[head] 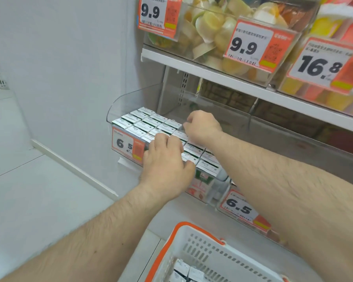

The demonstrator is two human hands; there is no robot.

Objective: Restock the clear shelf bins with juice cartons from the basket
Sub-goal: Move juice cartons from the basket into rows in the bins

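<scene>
A clear shelf bin (118, 104) on the lower shelf holds several rows of small juice cartons (145, 123) standing upright, white tops showing. My left hand (167, 159) rests over the cartons at the bin's front edge, fingers curled on their tops. My right hand (202, 125) reaches further back, with curled fingers pinching a carton top in the middle of the bin. At the bottom of the view a white basket with an orange handle (196, 245) holds a few more cartons (185, 271).
Price tags reading 6.5 (124, 143) hang on the bin fronts. The upper shelf (212, 74) carries clear bins of fruit cups (210, 27) with 9.9 and 16.8 tags. A white wall and pale floor lie to the left.
</scene>
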